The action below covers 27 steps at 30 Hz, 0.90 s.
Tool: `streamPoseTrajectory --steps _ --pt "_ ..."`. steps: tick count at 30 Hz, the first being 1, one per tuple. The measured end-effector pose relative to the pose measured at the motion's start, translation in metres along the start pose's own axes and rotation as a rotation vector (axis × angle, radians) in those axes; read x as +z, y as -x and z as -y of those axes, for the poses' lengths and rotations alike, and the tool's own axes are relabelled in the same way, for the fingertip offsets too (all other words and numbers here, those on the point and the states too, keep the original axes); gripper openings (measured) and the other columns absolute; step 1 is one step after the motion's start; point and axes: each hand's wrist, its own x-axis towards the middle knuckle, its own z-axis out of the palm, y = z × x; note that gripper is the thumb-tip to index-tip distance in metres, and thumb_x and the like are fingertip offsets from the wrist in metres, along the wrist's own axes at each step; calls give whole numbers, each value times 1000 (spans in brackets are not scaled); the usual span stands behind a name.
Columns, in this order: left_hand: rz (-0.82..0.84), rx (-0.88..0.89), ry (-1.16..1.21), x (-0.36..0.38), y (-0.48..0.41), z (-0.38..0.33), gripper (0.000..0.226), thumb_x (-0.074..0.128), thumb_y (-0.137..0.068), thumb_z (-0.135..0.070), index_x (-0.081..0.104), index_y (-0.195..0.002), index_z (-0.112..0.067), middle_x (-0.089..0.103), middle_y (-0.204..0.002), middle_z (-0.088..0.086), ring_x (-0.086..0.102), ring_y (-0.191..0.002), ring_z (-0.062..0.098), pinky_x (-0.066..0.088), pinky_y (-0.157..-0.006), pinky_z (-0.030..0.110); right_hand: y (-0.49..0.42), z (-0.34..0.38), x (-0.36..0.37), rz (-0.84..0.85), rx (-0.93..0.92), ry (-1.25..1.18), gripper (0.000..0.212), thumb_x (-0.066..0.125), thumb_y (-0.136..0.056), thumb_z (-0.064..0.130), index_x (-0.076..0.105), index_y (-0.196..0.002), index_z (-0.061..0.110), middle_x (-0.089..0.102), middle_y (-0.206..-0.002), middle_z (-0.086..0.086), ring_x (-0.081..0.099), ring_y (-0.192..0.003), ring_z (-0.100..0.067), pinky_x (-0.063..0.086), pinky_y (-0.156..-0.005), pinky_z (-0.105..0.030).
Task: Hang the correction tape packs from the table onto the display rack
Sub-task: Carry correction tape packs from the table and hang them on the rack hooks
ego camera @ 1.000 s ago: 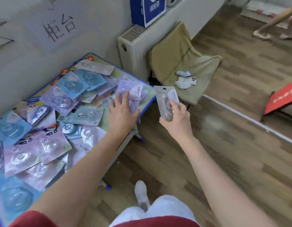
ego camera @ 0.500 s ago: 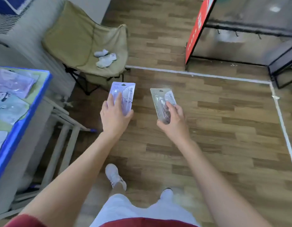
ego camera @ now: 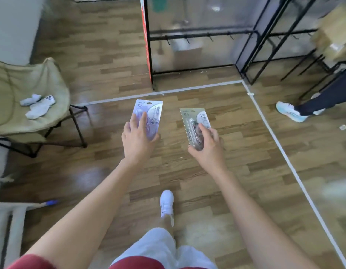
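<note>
Items in hand: two correction tape packs, both clear of the table and held in the air over the floor, printed faces up. Left hand: grips the purple pack by its lower half, fingers spread over the blister, thumb at the card's edge. Right hand: pinches the beige pack by its lower half, thumb on the face, fingers behind. Top edges of both cards stand free; the purple one shows a small hang slot there. Destination: rack, black frame, ahead and well apart from the hands; its hooks on the low bar look bare. Step in hand, as judged: carry to the rack, nothing hung yet. Handling notes: keep the low grips, since they leave the slots open; approach close enough to see a hook tip plainly; hang one pack at a time, card square to the hook, slot fed over the tip and slid back before letting go; keep the other pack held firmly meanwhile. Risk: a thin card may flex and miss the tip. Also present: chair to the left; another person's shoe near the rack's right side, to be passed with care.
</note>
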Motion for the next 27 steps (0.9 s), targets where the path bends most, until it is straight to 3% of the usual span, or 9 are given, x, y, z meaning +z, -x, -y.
streamPoseTrajectory --steps 10,15,27 --pt "7 35 67 39 -138 -110 74 63 -85 -32 25 -149 -25 18 -157 5 21 -139 29 18 -110 39 -152 -27 -78 -117 14 -1 73 65 -84 30 29 -147 23 27 -148 -8 29 -131 -31 27 -110 -39" --pt "-17 47 79 48 -202 -157 75 63 -86 -33 24 -150 -25 16 -158 5 20 -141 29 18 -110 40 -228 -32 -110 -174 -32 -20 70 66 -82 26 35 -144 20 37 -140 -5 32 -129 -27 27 -107 -37" --pt "-210 -13 128 84 -372 -285 74 63 -87 -33 26 -150 -25 19 -157 6 21 -139 30 19 -109 41 -455 -48 -212 -207 -274 -37 71 68 -81 22 37 -143 14 37 -140 -13 38 -128 -28 32 -107 -44"
